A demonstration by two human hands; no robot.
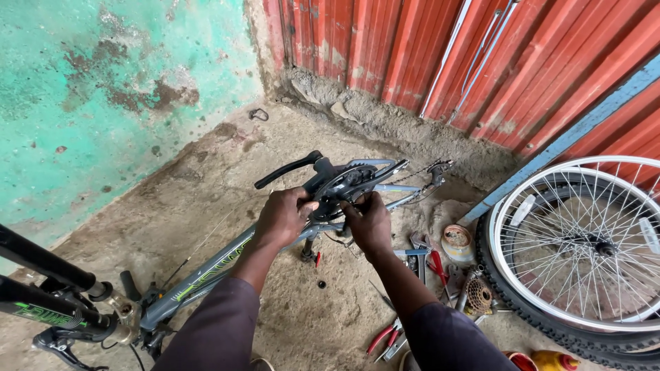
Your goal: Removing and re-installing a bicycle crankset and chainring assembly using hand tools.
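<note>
A grey bicycle frame (206,271) with green lettering lies upside down on the concrete floor. Its black crankset (350,180) with chainrings sits at the middle, one crank arm (285,170) pointing left. My left hand (283,216) grips the frame at the bottom bracket, just left of the chainrings. My right hand (370,221) is closed on the crankset area from the right, fingers against the chainring. The chain (419,168) and rear derailleur (440,170) hang at the frame's far end. The black fork (48,288) is at the lower left.
A spoked wheel (584,240) lies on a black tyre (550,323) at the right. Pliers (383,338), red-handled cutters (437,264), a cassette (479,294) and a small tin (457,242) lie by my right arm. A red corrugated wall (440,55) and a green wall (103,89) enclose the corner.
</note>
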